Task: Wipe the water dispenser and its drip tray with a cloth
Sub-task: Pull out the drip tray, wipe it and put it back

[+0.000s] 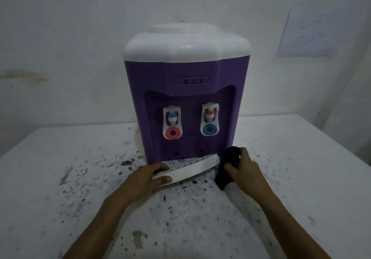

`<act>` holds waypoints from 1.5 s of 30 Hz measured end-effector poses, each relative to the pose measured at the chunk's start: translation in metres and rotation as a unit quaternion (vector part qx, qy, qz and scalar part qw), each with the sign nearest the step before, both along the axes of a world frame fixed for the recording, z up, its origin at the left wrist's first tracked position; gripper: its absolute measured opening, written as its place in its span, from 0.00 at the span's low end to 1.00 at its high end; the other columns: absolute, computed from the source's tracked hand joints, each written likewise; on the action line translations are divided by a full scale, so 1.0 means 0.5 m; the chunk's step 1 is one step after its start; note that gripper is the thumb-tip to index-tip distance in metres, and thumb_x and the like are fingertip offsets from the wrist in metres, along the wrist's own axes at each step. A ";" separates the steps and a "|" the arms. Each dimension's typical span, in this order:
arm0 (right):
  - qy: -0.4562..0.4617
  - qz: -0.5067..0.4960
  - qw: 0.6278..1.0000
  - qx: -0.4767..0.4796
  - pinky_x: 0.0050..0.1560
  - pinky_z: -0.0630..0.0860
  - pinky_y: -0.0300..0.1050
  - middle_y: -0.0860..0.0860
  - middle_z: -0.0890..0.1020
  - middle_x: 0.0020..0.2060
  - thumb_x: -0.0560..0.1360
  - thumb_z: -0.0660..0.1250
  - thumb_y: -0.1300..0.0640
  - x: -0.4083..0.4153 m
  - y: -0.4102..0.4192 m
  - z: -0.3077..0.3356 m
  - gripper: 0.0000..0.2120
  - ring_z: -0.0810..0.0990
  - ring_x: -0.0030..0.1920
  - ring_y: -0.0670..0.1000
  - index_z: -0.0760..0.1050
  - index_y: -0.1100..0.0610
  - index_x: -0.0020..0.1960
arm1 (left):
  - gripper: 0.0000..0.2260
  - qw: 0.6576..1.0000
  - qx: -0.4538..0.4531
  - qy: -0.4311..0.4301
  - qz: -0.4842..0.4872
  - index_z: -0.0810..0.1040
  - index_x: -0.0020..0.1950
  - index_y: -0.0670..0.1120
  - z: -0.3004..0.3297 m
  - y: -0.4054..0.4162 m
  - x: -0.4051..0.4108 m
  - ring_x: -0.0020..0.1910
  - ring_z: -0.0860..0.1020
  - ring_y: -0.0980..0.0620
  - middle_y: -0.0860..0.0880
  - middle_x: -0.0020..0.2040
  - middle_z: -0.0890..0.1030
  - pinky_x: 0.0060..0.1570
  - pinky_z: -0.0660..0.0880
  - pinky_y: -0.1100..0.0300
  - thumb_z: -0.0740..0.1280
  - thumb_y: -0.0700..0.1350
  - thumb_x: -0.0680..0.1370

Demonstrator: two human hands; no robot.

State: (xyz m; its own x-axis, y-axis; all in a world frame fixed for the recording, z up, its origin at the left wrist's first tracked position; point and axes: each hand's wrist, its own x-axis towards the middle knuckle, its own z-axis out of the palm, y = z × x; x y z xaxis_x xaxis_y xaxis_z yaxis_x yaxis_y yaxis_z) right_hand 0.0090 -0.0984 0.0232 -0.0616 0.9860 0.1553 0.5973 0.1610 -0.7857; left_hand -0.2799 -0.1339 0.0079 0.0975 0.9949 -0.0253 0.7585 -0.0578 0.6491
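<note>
— While gripping the near-left end of the white drip tray [192, 168], thumb on the front face, fingers over the grille: left hand [144, 178], closed on it. And to its right?

— Right hand [244, 168], clenched around a dark cloth [228, 166], pressed against the tray's far end. Tray tilted, pulled out from the base. Just beyond both hands: purple water dispenser [184, 102], white top, two taps, on a speckled white table [200, 218].

You see a water dispenser [185, 98] of smooth purple and glossy white plastic, a white plastic drip tray [192, 167], soft dark cloth [228, 166], and a matt, speckled tabletop [80, 178].
</note>
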 end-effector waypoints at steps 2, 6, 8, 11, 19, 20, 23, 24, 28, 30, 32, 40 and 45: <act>-0.043 0.002 0.999 0.016 0.32 0.73 0.36 0.52 0.77 0.44 0.76 0.66 0.57 0.003 0.006 0.001 0.17 0.77 0.38 0.48 0.67 0.58 0.63 | 0.13 1.000 -0.001 0.004 0.001 0.75 0.59 0.59 0.001 0.001 0.000 0.51 0.75 0.62 0.59 0.54 0.77 0.47 0.71 0.68 0.67 0.57 0.75; -0.099 -0.031 0.994 0.036 0.39 0.74 0.41 0.55 0.80 0.49 0.75 0.67 0.54 -0.011 0.026 0.009 0.18 0.77 0.41 0.51 0.72 0.58 0.62 | 0.12 1.000 -0.003 -0.005 0.001 0.74 0.57 0.59 0.002 -0.002 0.002 0.50 0.75 0.62 0.59 0.54 0.77 0.47 0.71 0.69 0.67 0.56 0.75; -0.097 -0.051 0.992 0.055 0.39 0.73 0.42 0.56 0.81 0.50 0.76 0.67 0.52 -0.027 0.029 0.003 0.19 0.79 0.43 0.53 0.71 0.58 0.63 | 0.13 1.000 -0.004 -0.010 0.003 0.75 0.58 0.58 0.001 -0.003 0.002 0.51 0.75 0.62 0.59 0.54 0.78 0.47 0.71 0.70 0.67 0.56 0.75; -0.097 -0.068 0.990 0.083 0.42 0.73 0.41 0.56 0.81 0.53 0.76 0.66 0.54 -0.041 0.029 -0.011 0.19 0.81 0.47 0.55 0.70 0.58 0.65 | 0.14 1.000 -0.005 -0.014 0.009 0.75 0.59 0.56 -0.001 -0.002 0.000 0.50 0.75 0.64 0.58 0.55 0.78 0.44 0.69 0.72 0.67 0.56 0.75; -0.048 0.016 0.989 0.142 0.48 0.69 0.36 0.52 0.79 0.53 0.73 0.68 0.65 -0.089 -0.021 -0.038 0.17 0.77 0.51 0.51 0.72 0.55 0.59 | 0.09 1.000 -0.008 -0.026 0.008 0.77 0.56 0.58 0.003 0.001 -0.004 0.47 0.76 0.65 0.60 0.51 0.79 0.42 0.70 0.72 0.66 0.55 0.76; -0.056 0.032 0.987 0.147 0.51 0.68 0.36 0.51 0.77 0.55 0.72 0.69 0.64 -0.100 -0.033 -0.039 0.18 0.76 0.53 0.51 0.72 0.54 0.60 | 0.09 1.000 -0.007 -0.026 0.006 0.77 0.55 0.58 0.004 0.001 -0.005 0.46 0.76 0.65 0.61 0.50 0.79 0.42 0.70 0.72 0.66 0.55 0.76; -0.087 0.101 0.980 0.150 0.59 0.67 0.35 0.47 0.73 0.61 0.73 0.70 0.56 -0.123 -0.066 -0.043 0.21 0.71 0.59 0.48 0.71 0.50 0.63 | 0.10 0.999 -0.001 -0.031 0.009 0.78 0.56 0.57 0.001 -0.001 -0.009 0.46 0.77 0.65 0.60 0.50 0.80 0.41 0.70 0.72 0.67 0.55 0.75; -0.093 0.124 0.977 0.146 0.61 0.66 0.34 0.45 0.72 0.61 0.73 0.70 0.52 -0.125 -0.073 -0.043 0.21 0.70 0.60 0.46 0.70 0.49 0.64 | 0.12 0.999 -0.001 -0.033 0.011 0.78 0.57 0.56 -0.002 -0.001 -0.010 0.47 0.77 0.65 0.59 0.51 0.80 0.41 0.69 0.73 0.67 0.55 0.75; -0.043 0.090 0.984 0.147 0.54 0.69 0.32 0.44 0.72 0.53 0.72 0.71 0.58 -0.101 -0.047 -0.046 0.17 0.72 0.52 0.44 0.72 0.50 0.59 | 0.14 0.999 -0.003 -0.033 0.010 0.78 0.59 0.55 -0.006 0.000 -0.013 0.49 0.77 0.64 0.58 0.53 0.80 0.46 0.71 0.69 0.67 0.56 0.75; -0.001 0.024 0.990 0.141 0.51 0.72 0.37 0.48 0.75 0.52 0.73 0.68 0.63 -0.080 -0.005 -0.050 0.16 0.75 0.51 0.48 0.72 0.53 0.59 | 0.15 0.999 -0.003 -0.033 0.012 0.78 0.60 0.54 -0.007 0.001 -0.014 0.50 0.77 0.63 0.58 0.54 0.80 0.47 0.71 0.68 0.67 0.56 0.74; 0.028 -0.025 0.993 0.113 0.51 0.71 0.40 0.52 0.78 0.53 0.75 0.66 0.63 -0.066 0.030 -0.049 0.16 0.76 0.52 0.50 0.71 0.56 0.62 | 0.16 0.999 -0.001 -0.029 0.014 0.78 0.60 0.54 -0.009 0.000 -0.014 0.50 0.77 0.62 0.57 0.54 0.80 0.46 0.70 0.68 0.68 0.56 0.75; -0.059 0.023 0.981 0.182 0.56 0.68 0.38 0.50 0.75 0.57 0.73 0.69 0.60 -0.132 -0.016 -0.049 0.18 0.72 0.55 0.49 0.75 0.52 0.61 | 0.15 1.000 -0.002 -0.023 0.004 0.78 0.60 0.53 -0.009 0.003 -0.014 0.50 0.77 0.60 0.56 0.55 0.80 0.49 0.72 0.65 0.67 0.55 0.75; -0.117 0.132 0.956 0.236 0.50 0.68 0.38 0.51 0.77 0.56 0.70 0.65 0.53 -0.182 -0.073 -0.042 0.18 0.74 0.53 0.53 0.75 0.51 0.59 | 0.19 0.999 0.000 -0.031 0.012 0.76 0.63 0.51 -0.011 0.004 -0.012 0.58 0.75 0.58 0.57 0.58 0.78 0.55 0.70 0.66 0.68 0.55 0.74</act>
